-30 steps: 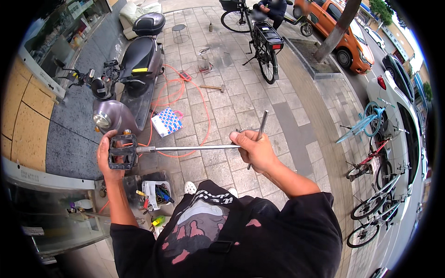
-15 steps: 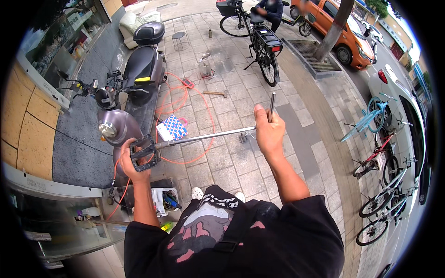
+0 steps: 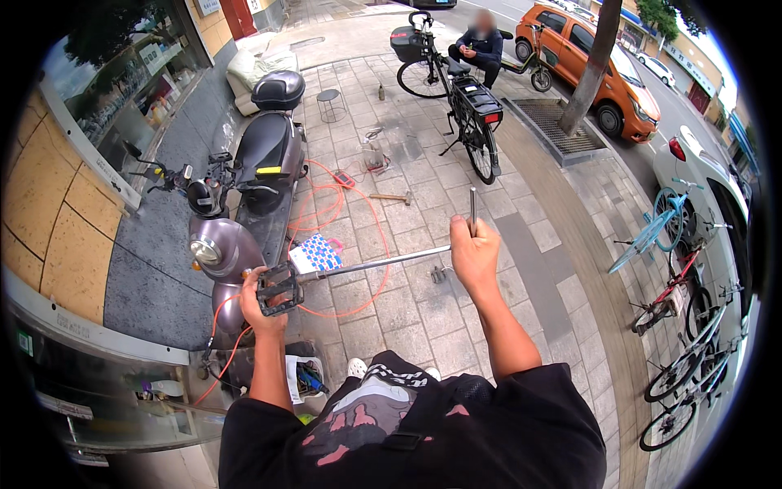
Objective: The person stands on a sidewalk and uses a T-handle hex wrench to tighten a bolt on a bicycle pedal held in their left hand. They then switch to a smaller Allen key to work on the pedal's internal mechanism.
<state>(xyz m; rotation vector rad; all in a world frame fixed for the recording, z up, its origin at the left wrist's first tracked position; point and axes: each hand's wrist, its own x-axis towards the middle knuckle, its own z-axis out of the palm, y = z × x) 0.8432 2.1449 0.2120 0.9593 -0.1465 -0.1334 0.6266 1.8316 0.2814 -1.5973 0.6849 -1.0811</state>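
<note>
My left hand (image 3: 262, 318) is closed round one side of a black bicycle pedal (image 3: 282, 287), in front of my body on the left. From the pedal a long metal rod wrench (image 3: 379, 263) runs level to the right, its socket end against the pedal's axle. My right hand (image 3: 476, 254) is wrapped round the wrench's far end, where a short crossbar sticks up past the thumb. Both hands are off the ground, well above the paving. Whether the socket grips the axle cannot be made out.
A scooter (image 3: 265, 163) stands at left by the wall. On the paving are an orange hose (image 3: 383, 281), a hammer (image 3: 391, 196), a blue-and-white checked bag (image 3: 319, 253) and a tool box (image 3: 303, 379). An electric bicycle (image 3: 472, 114) and a squatting person (image 3: 481, 49) are ahead.
The view has shifted, so the surroundings sit lower and further right. Both hands keep their hold on the pedal and wrench. The right wrist is turned more knuckles-up.
</note>
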